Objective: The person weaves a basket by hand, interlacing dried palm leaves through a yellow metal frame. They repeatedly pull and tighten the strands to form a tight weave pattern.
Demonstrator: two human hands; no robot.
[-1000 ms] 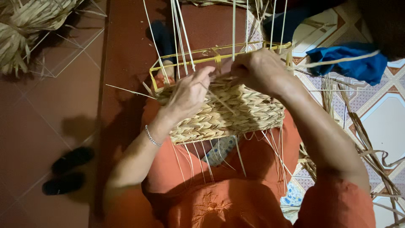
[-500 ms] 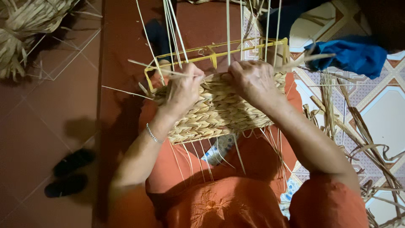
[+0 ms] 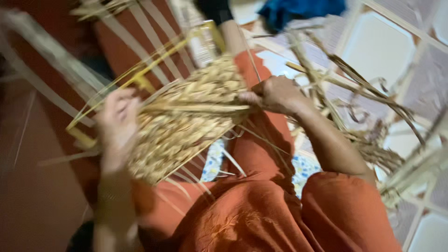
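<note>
A half-woven straw basket point(image 3: 186, 121) on a yellow frame point(image 3: 140, 79) rests tilted on my lap, over orange clothing. My left hand point(image 3: 116, 123) grips the basket's left edge beside the frame. My right hand point(image 3: 273, 95) pinches a flat straw strand point(image 3: 196, 108) at the basket's right edge, pulled across the weave. Long pale upright strips point(image 3: 140, 42) stick out of the basket toward the top left. The whole view is motion-blurred.
Loose dry straw point(image 3: 354, 112) lies in a pile on the tiled floor at my right. A blue cloth point(image 3: 298, 9) is at the top. Red-brown floor point(image 3: 32, 186) runs along the left. A patterned blue cloth point(image 3: 303, 168) shows between my legs.
The view has swung and tilted to the right. My right hand has moved from the basket's top to its right edge, drawing a strand across. My left hand stays on the left side.
</note>
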